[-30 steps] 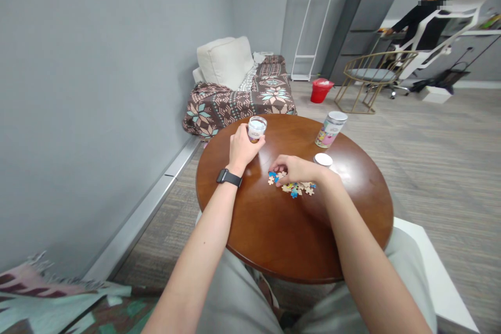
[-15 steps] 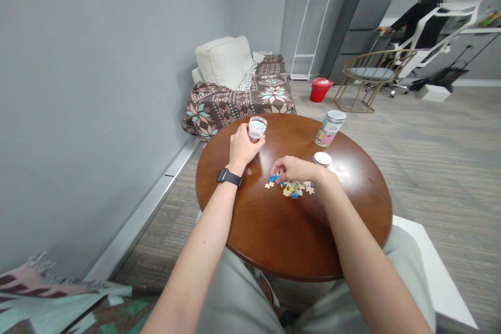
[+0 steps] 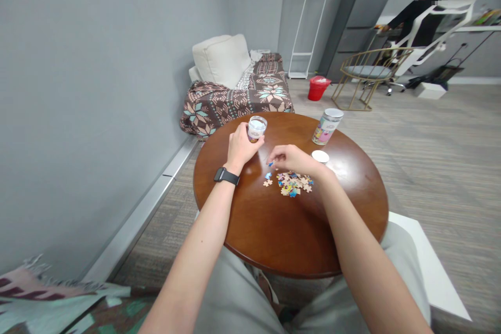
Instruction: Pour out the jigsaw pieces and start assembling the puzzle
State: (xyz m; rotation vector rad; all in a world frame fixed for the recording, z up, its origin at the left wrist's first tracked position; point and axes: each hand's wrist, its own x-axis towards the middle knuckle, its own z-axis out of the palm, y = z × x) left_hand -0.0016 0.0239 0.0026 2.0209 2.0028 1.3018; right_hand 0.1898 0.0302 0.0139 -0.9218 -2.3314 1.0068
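Observation:
My left hand [image 3: 241, 147] is wrapped round an open clear jar [image 3: 257, 128] with a printed label, which stands upright at the far left of the round table. With fingertips pinched, my right hand [image 3: 288, 158] holds a blue jigsaw puzzle piece [image 3: 271, 164] just above the tabletop. Beneath and nearer to me lies a loose pile of puzzle pieces [image 3: 294, 183], some coloured side up, some bare. Two more pieces, one blue [image 3: 268, 175] and one plain [image 3: 267, 183], lie apart to its left. A white round lid [image 3: 320, 156] rests beyond my right wrist.
A second, closed can [image 3: 327, 126] with a colourful label stands at the far right of the brown table [image 3: 274, 235]. Beyond are a covered sofa [image 3: 250, 99], a red bin [image 3: 318, 87], a gold-framed chair [image 3: 370, 71] and a person [image 3: 417, 15] by a counter.
My right hand has lifted from the pile, moving slightly away from me with a blue piece, uncovering more pieces. My left hand stays on the jar.

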